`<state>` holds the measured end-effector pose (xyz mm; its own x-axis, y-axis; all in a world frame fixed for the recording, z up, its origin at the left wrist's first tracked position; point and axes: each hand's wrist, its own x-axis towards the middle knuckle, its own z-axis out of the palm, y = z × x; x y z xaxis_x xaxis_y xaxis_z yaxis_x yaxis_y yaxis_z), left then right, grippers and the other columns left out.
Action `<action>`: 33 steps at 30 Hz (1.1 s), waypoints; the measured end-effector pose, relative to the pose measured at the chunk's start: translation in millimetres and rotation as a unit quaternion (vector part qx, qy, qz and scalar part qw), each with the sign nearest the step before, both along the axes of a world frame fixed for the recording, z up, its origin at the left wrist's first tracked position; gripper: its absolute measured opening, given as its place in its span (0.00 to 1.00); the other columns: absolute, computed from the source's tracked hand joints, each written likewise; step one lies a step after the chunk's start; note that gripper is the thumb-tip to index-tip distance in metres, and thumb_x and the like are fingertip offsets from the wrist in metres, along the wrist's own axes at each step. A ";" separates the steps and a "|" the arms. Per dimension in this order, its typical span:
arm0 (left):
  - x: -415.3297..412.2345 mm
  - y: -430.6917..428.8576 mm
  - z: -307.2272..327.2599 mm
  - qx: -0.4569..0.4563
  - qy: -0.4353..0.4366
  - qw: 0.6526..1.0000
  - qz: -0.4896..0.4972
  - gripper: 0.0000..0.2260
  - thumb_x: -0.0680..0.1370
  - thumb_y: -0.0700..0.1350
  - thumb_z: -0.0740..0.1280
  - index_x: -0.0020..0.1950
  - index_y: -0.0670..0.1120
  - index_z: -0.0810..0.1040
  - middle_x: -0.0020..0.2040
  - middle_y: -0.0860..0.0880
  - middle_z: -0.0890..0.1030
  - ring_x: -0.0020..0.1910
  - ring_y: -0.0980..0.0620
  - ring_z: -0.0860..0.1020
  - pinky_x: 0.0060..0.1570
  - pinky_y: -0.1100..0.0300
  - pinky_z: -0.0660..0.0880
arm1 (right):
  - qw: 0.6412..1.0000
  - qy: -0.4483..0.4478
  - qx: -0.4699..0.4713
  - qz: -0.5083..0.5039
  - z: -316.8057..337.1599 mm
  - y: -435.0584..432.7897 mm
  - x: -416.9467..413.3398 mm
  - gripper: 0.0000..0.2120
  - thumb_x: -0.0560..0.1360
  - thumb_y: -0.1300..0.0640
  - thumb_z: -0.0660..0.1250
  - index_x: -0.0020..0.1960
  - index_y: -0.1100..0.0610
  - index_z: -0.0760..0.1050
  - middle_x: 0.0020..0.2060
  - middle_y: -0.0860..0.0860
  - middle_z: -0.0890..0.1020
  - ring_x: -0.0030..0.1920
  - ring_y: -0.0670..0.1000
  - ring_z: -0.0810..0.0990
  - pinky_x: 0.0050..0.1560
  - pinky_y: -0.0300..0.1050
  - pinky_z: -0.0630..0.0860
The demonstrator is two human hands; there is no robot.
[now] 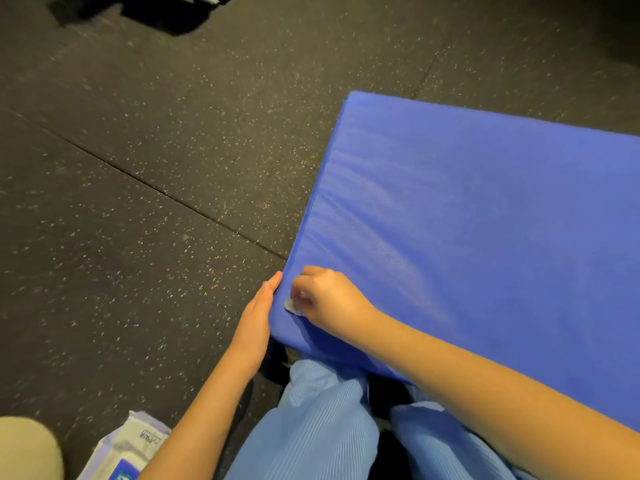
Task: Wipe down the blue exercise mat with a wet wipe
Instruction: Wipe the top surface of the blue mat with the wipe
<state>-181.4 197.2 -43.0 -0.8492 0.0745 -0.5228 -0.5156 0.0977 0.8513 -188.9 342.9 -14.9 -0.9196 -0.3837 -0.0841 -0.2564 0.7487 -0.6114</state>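
- Head view, looking down: my blue exercise mat (467, 220) lies flat on the dark speckled floor (138, 202). Its near corner is right in front of my knees, and my blue trousers (318, 427) are touching its near edge.
- My left hand (258, 317) is flat, with straight fingers, and holds nothing. It presses against the side of the mat, I think so the mat will not slide when I rub.
- My right hand (329, 299) is curled up on top of the mat, close to that corner. The fingers pinch a small pale bit, which I take to be the wet wipe (291, 306). Most of it is hidden under my fingers.
- I think I am starting at the corner so I can wipe away from myself and not miss a spot. The mat shows no wet marks that I can make out.
- A pack of wet wipes (124, 448) lies on the floor by my left arm, close enough to grab another one.
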 end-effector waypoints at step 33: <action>-7.4 19.3 1.2 -0.210 0.082 0.970 -0.091 0.20 0.84 0.46 0.52 0.76 0.49 0.60 0.72 0.58 0.63 0.71 0.61 0.61 0.68 0.66 0.54 | 0.995 0.044 -0.048 -0.079 -27.9 74.0 12.2 0.14 0.77 0.52 0.63 0.39 0.61 0.78 0.38 0.55 0.78 0.39 0.59 0.77 0.37 0.53 0.76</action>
<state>-188.8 216.5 -41.7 -0.9163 0.0412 -0.3983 -0.3178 0.5302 0.7861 -176.7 416.9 -42.9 -0.9713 -0.2363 0.0285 -0.1954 0.7232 -0.6624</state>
